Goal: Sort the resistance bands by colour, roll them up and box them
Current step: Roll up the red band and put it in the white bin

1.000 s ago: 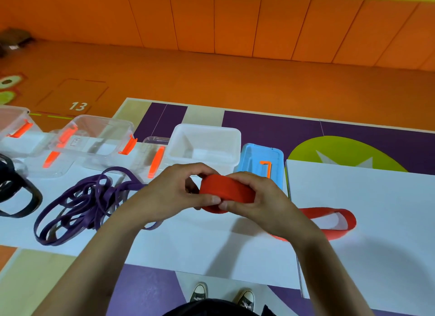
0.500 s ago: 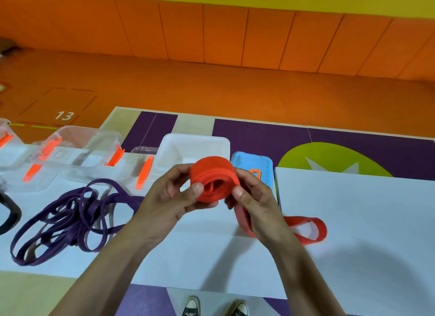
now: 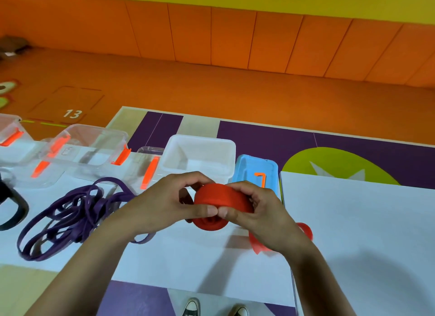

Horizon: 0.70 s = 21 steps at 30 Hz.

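Both hands were wrapped tight on the red band. The left hand pinched the roll from the left side. The right hand curled over it from the right, and the two thumbs met at the front. The roll was held up just above the white worktop, in front of the white box and the blue lid.

A moment before, a long red loop trailed out on the worktop to the right. Now only a short loose end peeked out from behind the right wrist. The roll also looked fatter and had been turned, so its flat outside faced up. That probably meant the rolling of this band was nearly done, with just a bit more to wind on.

The next job would likely be to tuck in the end and drop the roll into a box. The white box looked empty and was the closest one. The band might spring open if the hands let go too soon.

The purple bands lay in a loose heap to the left, not rolled yet. A black band showed at the far left edge. The clear boxes stood behind them.
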Each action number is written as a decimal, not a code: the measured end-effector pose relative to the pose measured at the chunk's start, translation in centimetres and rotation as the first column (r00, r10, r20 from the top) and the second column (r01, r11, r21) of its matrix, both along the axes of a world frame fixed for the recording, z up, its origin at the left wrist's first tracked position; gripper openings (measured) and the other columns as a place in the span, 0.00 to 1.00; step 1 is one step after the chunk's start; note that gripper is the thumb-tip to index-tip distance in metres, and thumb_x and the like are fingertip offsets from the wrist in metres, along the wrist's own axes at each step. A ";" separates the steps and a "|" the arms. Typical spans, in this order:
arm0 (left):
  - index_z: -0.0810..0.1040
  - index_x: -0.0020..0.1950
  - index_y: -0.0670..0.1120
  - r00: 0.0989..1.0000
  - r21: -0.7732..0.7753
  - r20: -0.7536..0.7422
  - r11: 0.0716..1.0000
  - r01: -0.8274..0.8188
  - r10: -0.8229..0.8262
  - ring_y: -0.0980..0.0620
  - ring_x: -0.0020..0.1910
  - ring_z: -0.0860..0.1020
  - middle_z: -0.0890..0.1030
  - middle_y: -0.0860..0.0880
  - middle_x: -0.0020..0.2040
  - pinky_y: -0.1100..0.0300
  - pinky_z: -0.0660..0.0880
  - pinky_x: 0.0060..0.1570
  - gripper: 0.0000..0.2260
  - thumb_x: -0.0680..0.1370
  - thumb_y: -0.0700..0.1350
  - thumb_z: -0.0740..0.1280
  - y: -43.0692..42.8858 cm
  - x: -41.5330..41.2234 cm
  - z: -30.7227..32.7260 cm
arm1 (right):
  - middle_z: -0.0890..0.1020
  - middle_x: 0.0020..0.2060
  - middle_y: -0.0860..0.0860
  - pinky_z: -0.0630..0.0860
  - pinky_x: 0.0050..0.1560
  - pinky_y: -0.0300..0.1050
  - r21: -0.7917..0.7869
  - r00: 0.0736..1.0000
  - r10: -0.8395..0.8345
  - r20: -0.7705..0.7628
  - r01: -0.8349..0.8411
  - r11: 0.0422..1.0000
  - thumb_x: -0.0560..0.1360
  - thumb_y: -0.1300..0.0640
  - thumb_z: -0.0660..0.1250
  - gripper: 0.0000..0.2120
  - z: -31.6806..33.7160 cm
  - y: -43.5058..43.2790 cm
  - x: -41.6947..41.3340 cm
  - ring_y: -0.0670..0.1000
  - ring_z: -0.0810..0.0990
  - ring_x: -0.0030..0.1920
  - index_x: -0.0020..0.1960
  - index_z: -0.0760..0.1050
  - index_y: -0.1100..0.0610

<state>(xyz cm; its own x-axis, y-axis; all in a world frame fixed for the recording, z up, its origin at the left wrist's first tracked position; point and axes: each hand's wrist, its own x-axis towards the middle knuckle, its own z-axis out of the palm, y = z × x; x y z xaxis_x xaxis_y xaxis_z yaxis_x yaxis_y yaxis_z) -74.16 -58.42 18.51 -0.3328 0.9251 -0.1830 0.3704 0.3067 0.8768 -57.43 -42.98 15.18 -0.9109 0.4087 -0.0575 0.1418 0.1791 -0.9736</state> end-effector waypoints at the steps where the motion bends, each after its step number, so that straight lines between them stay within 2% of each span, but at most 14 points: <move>1: 0.80 0.58 0.54 1.000 0.005 0.026 1.000 0.011 -0.011 0.56 0.34 0.79 0.82 0.59 0.47 0.65 0.75 0.38 0.16 0.72 0.52 0.77 0.1 -0.2 0.0 | 0.84 0.52 0.44 0.78 0.54 0.37 -0.010 0.999 -0.023 -0.025 0.023 1.000 0.68 0.44 0.78 0.18 0.0 -0.1 0.0 0.45 0.82 0.55 0.56 0.82 0.42; 5: 0.78 0.59 0.51 0.995 0.073 0.088 0.996 -0.051 0.044 0.44 0.41 0.81 0.81 0.52 0.54 0.50 0.79 0.45 0.17 0.73 0.50 0.76 0.3 -0.6 -0.8 | 0.85 0.53 0.45 0.78 0.58 0.38 -0.071 0.989 -0.102 -0.111 0.095 0.993 0.66 0.47 0.79 0.19 -0.4 0.0 0.1 0.48 0.82 0.58 0.56 0.83 0.42; 8: 0.78 0.61 0.52 0.989 0.135 0.121 0.985 -0.106 0.090 0.44 0.44 0.82 0.81 0.52 0.55 0.44 0.80 0.49 0.17 0.74 0.51 0.77 0.2 -0.6 -1.6 | 0.84 0.52 0.47 0.78 0.59 0.39 -0.063 0.985 -0.134 -0.112 0.128 0.990 0.68 0.52 0.81 0.18 -0.9 0.3 0.1 0.50 0.82 0.56 0.56 0.83 0.42; 10: 0.79 0.60 0.53 0.984 0.167 0.140 0.977 -0.134 0.111 0.44 0.44 0.83 0.82 0.51 0.56 0.45 0.80 0.49 0.18 0.73 0.54 0.77 0.1 -0.6 -2.2 | 0.82 0.53 0.48 0.78 0.61 0.43 -0.043 0.983 -0.138 -0.118 0.134 0.990 0.68 0.50 0.81 0.18 -1.3 0.4 -0.1 0.51 0.81 0.56 0.57 0.83 0.41; 13: 0.80 0.57 0.56 0.972 0.196 0.187 0.964 -0.181 0.144 0.47 0.43 0.83 0.83 0.50 0.55 0.56 0.80 0.45 0.19 0.69 0.59 0.76 -0.2 -0.6 -2.6 | 0.80 0.52 0.48 0.79 0.59 0.47 -0.031 0.986 -0.132 -0.100 0.130 0.991 0.64 0.42 0.80 0.22 -1.7 0.7 -0.2 0.50 0.80 0.55 0.57 0.83 0.45; 16: 0.81 0.58 0.54 0.935 0.252 0.288 0.925 -0.283 0.208 0.50 0.46 0.84 0.84 0.50 0.54 0.62 0.79 0.45 0.23 0.67 0.62 0.77 -0.3 -0.1 -3.0 | 0.84 0.52 0.50 0.78 0.61 0.50 -0.100 0.996 -0.048 -0.080 0.040 0.994 0.67 0.45 0.78 0.22 -1.7 1.0 -0.2 0.51 0.82 0.54 0.58 0.83 0.49; 18: 0.80 0.60 0.47 0.892 0.289 0.398 0.894 -0.343 0.213 0.49 0.49 0.84 0.84 0.46 0.55 0.60 0.80 0.45 0.26 0.68 0.60 0.77 -0.1 0.8 -3.6 | 0.85 0.55 0.53 0.78 0.60 0.47 -0.208 0.989 -0.020 -0.148 -0.012 0.978 0.69 0.50 0.77 0.20 -1.6 1.0 -0.3 0.54 0.84 0.57 0.60 0.82 0.53; 21: 0.79 0.62 0.43 0.787 0.298 0.586 0.852 -0.430 0.192 0.42 0.56 0.84 0.82 0.42 0.60 0.48 0.82 0.49 0.30 0.68 0.60 0.79 0.4 2.2 -4.7 | 0.85 0.57 0.56 0.77 0.62 0.47 -0.302 0.981 -0.043 -0.189 -0.017 0.953 0.72 0.51 0.76 0.22 -1.7 0.8 -0.7 0.56 0.83 0.60 0.65 0.79 0.53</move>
